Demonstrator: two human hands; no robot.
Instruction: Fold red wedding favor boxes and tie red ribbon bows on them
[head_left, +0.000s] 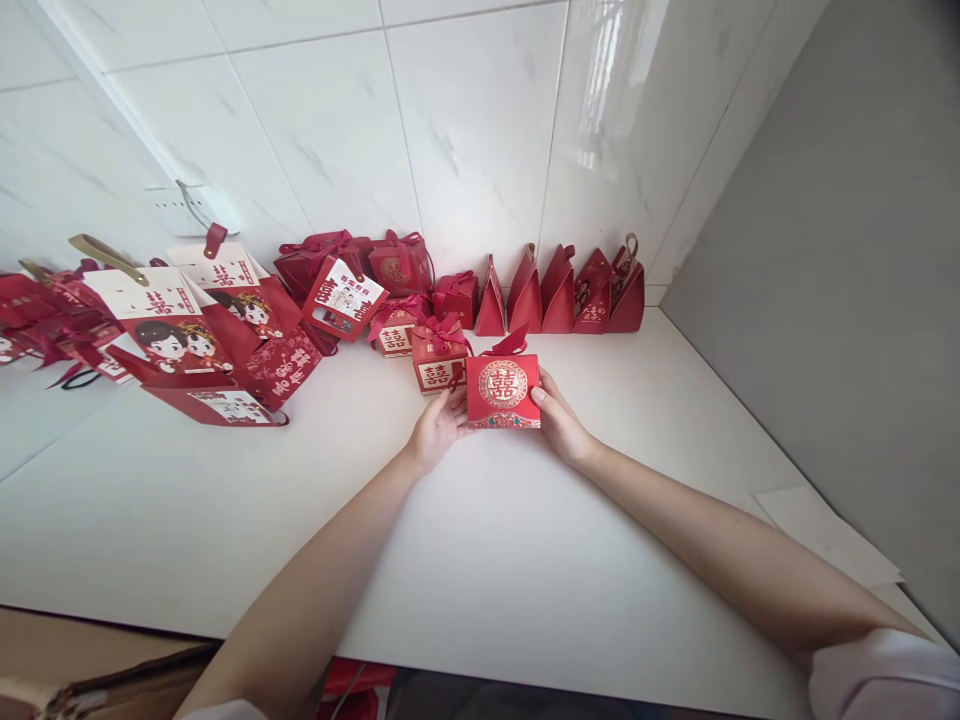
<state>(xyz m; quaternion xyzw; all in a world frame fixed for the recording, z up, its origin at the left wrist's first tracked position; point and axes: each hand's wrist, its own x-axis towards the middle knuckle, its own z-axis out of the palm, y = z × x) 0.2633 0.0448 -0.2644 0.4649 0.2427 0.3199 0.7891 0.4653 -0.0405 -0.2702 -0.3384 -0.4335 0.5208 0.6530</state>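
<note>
Head view: left hand and right hand pinch the small red box by its side walls on the white surface. Probably light, crushable card; hold its sides, not the ribbon.

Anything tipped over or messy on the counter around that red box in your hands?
Yes. The gift bags at the left lie toppled and overlapping in a heap, handles splayed, while the triangular pouches stand upright along the wall. The red box held between left hand and right hand looks intact.
</note>
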